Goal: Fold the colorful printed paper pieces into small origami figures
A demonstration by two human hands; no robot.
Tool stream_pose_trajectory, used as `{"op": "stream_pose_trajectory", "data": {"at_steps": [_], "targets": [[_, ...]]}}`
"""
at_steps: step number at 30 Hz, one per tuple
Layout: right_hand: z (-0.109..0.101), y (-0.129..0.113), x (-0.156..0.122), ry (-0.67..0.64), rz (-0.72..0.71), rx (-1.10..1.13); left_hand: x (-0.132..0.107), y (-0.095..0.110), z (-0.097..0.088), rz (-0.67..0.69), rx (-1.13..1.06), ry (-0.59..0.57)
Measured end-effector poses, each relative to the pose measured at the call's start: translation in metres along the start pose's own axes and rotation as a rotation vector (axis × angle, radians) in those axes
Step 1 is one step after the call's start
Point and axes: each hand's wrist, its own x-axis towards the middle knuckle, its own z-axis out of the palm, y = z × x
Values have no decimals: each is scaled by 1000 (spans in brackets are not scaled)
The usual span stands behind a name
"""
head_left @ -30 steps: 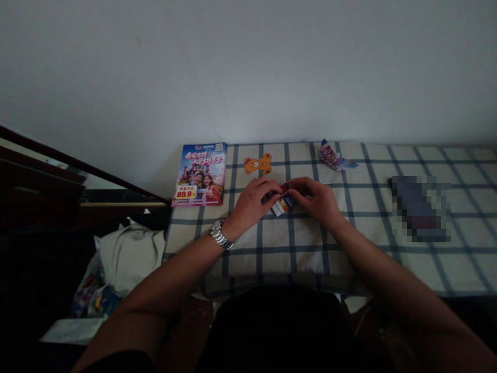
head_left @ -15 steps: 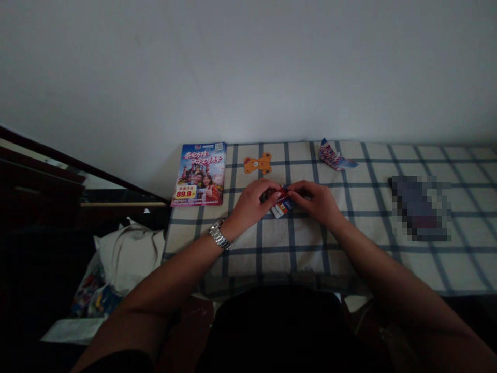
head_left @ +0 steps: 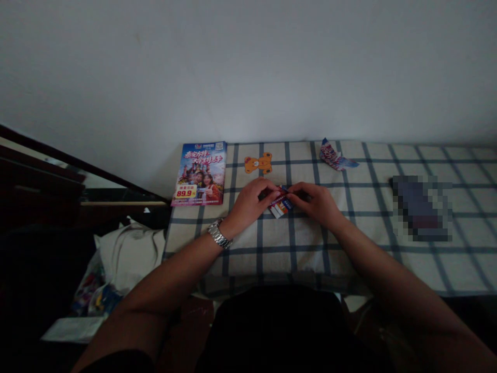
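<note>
Nearest the camera, at the bottom of the view, is the person's dark shirt (head_left: 279, 329), with both bare forearms reaching forward from it onto a desk (head_left: 295, 256) covered in a white cloth with navy checks. A silver link wristwatch (head_left: 219, 234) sits on the left wrist. The left hand (head_left: 248, 204) and the right hand (head_left: 316, 203) meet near the middle of the cloth, both narrowly closed, their fingertips pinching from either side a small folded printed paper (head_left: 280, 206) in red, white and blue. Its lower end sticks out below the fingers, just above the cloth. Beyond the hands, a glossy brochure (head_left: 199, 174) with a yellow 89.9 price tag lies flat at the desk's left end, beside an orange teddy-bear cutout (head_left: 258, 163). A crumpled printed paper scrap (head_left: 337, 156) lies near the far edge. To the right is a pixelated dark object (head_left: 421, 208), too blurred to identify. Down to the left, past the desk, sits a white cloth bag (head_left: 130, 259). A plain white wall (head_left: 248, 67) rises behind everything.
</note>
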Motion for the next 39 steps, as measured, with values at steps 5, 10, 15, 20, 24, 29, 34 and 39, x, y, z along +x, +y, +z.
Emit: {"op": "stream_pose_trajectory", "data": {"at_steps": [5,10,15,20,24,29,34,39], "targets": [[1,0,1,46,39,15,0,3,0,26,54,36],[-1,-2,2,92,94,54,1,6,-2,108,176,75],[1,0,1,99,103,74,0,9,-4,129,284,-24],[1,2,1,96,112,58,-1,8,-3,131,369,-97],[0,3,2,96,88,-8,-1,5,-1,131,364,-144],[-5,5,4,121,-34,-104,-1,5,-1,133,327,-121],[-14,7,5,29,-197,-118,-1,8,-4,129,256,-98],[-15,14,5,-1,-236,-144,-1,7,-6,113,230,-97]]}}
